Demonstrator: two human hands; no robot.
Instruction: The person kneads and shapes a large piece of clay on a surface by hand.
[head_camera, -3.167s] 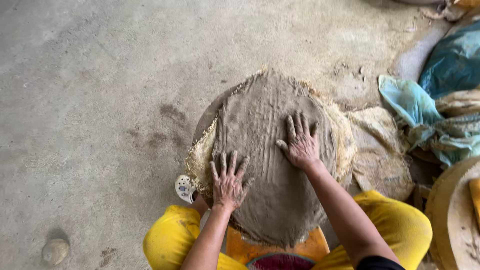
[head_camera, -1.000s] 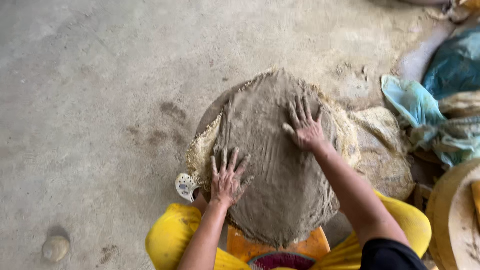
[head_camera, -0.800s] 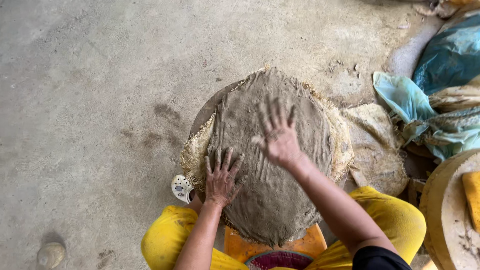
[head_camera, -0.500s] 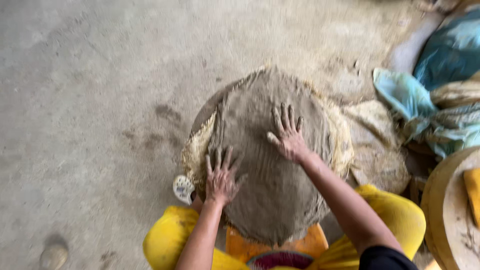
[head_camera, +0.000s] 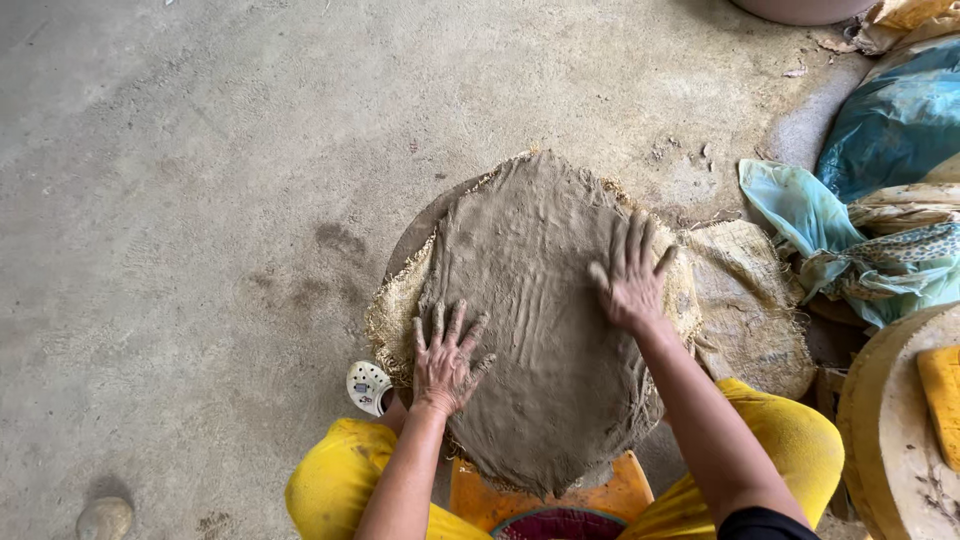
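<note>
Wooden disc and yellow block cut off at right edge

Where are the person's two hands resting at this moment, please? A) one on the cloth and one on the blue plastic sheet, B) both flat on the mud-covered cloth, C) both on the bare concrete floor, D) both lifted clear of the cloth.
B: the left hand and the right hand both lie palm down, fingers spread, on the mud-covered cloth, far from the blue plastic sheet.
</note>
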